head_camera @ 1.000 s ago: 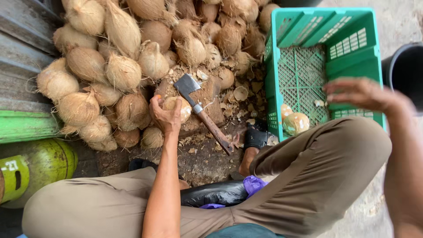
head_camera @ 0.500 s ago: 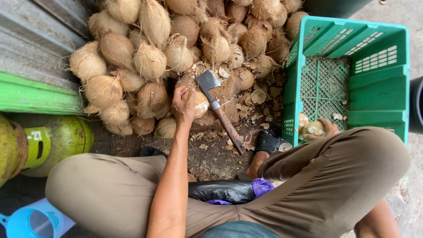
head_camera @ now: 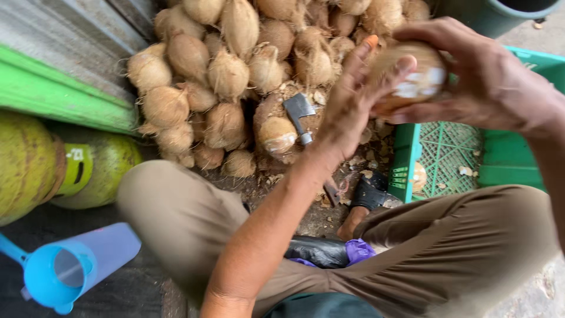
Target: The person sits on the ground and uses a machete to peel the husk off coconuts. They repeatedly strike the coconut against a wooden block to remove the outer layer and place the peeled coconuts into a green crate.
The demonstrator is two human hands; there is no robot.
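Observation:
Both my hands hold one partly peeled brown coconut (head_camera: 412, 73) up in front of me, above the crate's near left corner. My right hand (head_camera: 482, 76) wraps over its top and right side. My left hand (head_camera: 353, 103) presses flat against its left side, fingers spread. Below, a cleaver (head_camera: 299, 115) with a steel blade and wooden handle rests on the chopping spot, next to a trimmed coconut (head_camera: 278, 134). A big heap of husked coconuts (head_camera: 235, 65) lies behind it.
A green plastic crate (head_camera: 500, 171) stands at the right with a coconut inside. At the left are green gas cylinders (head_camera: 59, 171) and a blue plastic jug (head_camera: 76, 265). My knees in brown trousers frame the ground, and a black sandal (head_camera: 368, 191) sits beside the crate.
My left hand left the coconut on the chopping spot and rose. My right hand brought a coconut up from the crate, and both hands now grip it. The view shifted left.

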